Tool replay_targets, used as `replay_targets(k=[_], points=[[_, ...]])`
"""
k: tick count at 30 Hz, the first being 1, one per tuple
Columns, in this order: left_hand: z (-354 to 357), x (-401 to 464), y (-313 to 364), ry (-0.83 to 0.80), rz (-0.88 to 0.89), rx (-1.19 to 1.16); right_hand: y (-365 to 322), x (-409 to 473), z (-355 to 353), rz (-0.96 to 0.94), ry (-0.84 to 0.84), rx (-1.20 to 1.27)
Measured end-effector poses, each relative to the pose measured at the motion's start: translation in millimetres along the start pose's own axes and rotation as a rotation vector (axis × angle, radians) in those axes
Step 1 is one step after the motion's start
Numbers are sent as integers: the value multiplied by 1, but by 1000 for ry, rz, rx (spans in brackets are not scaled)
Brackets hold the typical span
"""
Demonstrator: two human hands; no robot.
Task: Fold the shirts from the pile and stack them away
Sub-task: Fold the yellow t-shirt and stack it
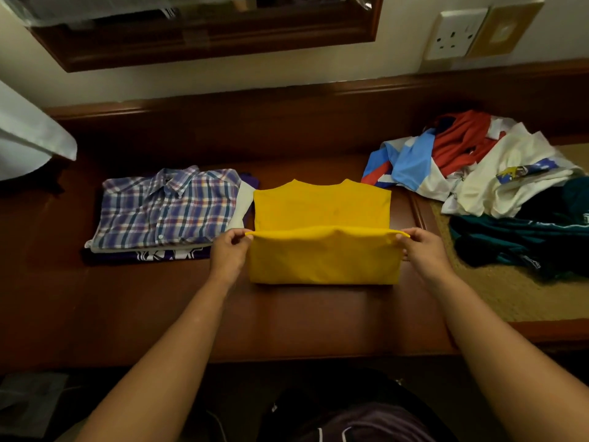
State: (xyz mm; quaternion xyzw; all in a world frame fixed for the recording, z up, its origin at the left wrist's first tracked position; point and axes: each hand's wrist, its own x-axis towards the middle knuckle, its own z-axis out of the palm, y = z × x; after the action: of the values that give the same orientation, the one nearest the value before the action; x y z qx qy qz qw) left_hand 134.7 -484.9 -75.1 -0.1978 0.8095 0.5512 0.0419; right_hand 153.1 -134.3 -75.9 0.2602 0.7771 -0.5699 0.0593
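A yellow shirt [322, 208] lies in the middle of the dark wooden desk [287, 314], collar away from me, sides folded in. Its lower half is lifted and doubled over toward the collar. My left hand [229, 253] pinches the left corner of that raised edge, and my right hand [420, 250] pinches the right corner. To the left sits a stack of folded shirts [165, 215] with a plaid one on top, white and purple ones beneath. At the right lies a loose pile of shirts [497, 173] in red, blue, white and dark green.
A woven mat [510, 298] lies under the pile on the right. A white cloth [28, 138] hangs at the far left. A mirror frame [207, 49] and a wall socket [455, 33] are on the wall behind the desk.
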Motion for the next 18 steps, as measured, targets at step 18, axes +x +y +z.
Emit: replay_targets(k=[18], points=[[56,157,33,-34,-124,118,-46,151,38,-29,22,-263]])
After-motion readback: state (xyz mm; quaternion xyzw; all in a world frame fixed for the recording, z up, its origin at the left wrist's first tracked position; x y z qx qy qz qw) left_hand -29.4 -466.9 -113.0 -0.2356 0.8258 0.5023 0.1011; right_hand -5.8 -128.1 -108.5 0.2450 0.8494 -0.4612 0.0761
